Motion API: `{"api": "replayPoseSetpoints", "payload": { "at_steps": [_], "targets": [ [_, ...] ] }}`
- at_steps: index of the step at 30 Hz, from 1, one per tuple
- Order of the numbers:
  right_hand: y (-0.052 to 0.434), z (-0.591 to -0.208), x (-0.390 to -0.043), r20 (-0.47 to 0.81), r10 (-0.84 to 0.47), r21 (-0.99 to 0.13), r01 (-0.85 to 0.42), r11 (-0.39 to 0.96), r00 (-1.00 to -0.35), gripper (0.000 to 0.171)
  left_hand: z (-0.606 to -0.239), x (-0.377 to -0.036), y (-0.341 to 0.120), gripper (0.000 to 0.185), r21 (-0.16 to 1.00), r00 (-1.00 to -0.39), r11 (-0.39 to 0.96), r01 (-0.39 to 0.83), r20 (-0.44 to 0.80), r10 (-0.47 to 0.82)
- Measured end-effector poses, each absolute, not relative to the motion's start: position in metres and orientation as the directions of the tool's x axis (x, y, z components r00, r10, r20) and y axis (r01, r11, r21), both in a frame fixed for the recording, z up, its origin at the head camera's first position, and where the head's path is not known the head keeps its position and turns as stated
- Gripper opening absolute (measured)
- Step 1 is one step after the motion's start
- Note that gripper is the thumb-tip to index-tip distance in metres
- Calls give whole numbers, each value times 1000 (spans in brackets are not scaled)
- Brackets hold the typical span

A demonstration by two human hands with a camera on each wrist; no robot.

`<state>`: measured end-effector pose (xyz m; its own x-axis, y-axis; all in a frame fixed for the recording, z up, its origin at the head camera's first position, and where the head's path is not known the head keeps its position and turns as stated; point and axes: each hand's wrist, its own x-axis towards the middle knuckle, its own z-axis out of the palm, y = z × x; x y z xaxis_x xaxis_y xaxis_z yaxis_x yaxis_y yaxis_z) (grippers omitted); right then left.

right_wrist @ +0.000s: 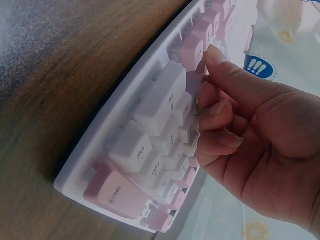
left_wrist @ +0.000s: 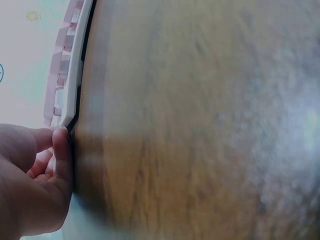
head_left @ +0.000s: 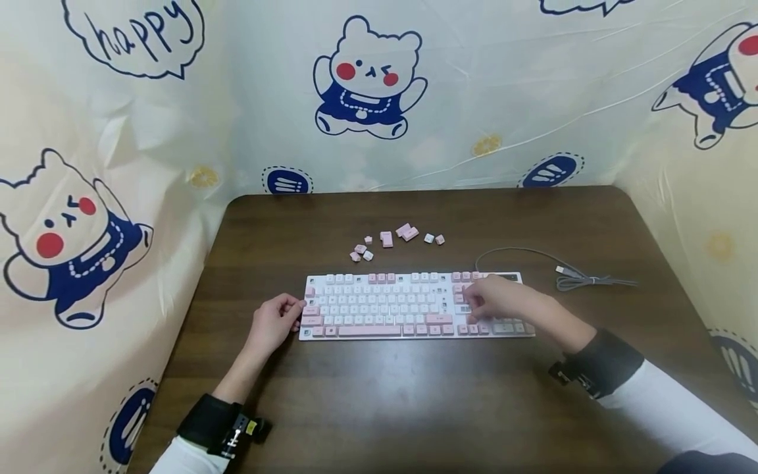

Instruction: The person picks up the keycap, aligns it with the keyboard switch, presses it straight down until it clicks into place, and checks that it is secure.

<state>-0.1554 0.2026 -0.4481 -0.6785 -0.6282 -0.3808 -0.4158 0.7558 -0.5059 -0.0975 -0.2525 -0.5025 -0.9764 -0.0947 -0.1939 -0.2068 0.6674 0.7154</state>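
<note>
Cartoon-bear sheeting [head_left: 367,79] walls in the dark wood desk [head_left: 414,408] on three sides. At its middle lies the pink-and-white keyboard [head_left: 385,309]. Left hand [head_left: 274,324] touches the keyboard's left end, fingers loosely curled, clamped on nothing. Right hand [head_left: 500,299] rests over the keyboard's right part, fingers bent down onto the keys [right_wrist: 165,125]; whether they pinch one I cannot tell. Beyond the keyboard lie loose keycaps [head_left: 393,240]; right of it, a grey cable [head_left: 568,276].
</note>
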Motion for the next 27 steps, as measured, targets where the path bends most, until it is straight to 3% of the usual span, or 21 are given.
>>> {"api": "replayPoseSetpoints", "payload": {
  "at_steps": [15,27],
  "targets": [
    [213,-444,-157,-322,-620,-501,-427,753,-715,9,-503,-100,-250,24,704,-972,673,-229,-207,-115],
    [217,-443,-165,-273,-599,-539,-396,744,-753,14,-503,-101,-249,28,677,-957,683,-275,-261,-126]
  ]
}}
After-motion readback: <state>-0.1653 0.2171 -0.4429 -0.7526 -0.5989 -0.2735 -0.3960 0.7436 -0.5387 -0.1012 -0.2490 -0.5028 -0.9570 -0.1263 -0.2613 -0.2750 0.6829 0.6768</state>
